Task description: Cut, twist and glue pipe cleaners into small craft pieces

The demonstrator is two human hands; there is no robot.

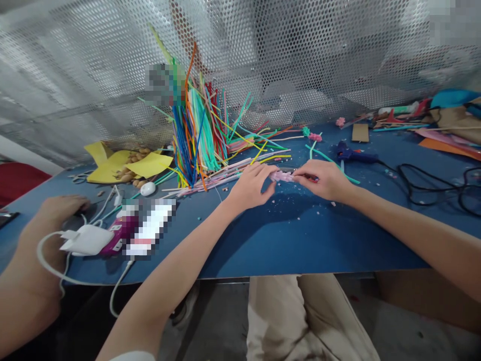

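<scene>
You've got the pink twist (282,175) pinched at both ends, left hand (251,186) closed on one tip and right hand (326,179) closed on the other, held just over the blue table (285,235) mid-top. I'd keep both pinches close to the working spot so the twist doesn't flop, and roll with the fingertips, not the wrists. Room-wise: the stem bundle (197,135) stands just to your left and loose stems run under your left hand. The glue gun (351,155) sits just behind your right hand, its cable (432,188) looping further right. Open table is toward you; someone else's hand (60,208) rests far left by the charger (88,239).
</scene>
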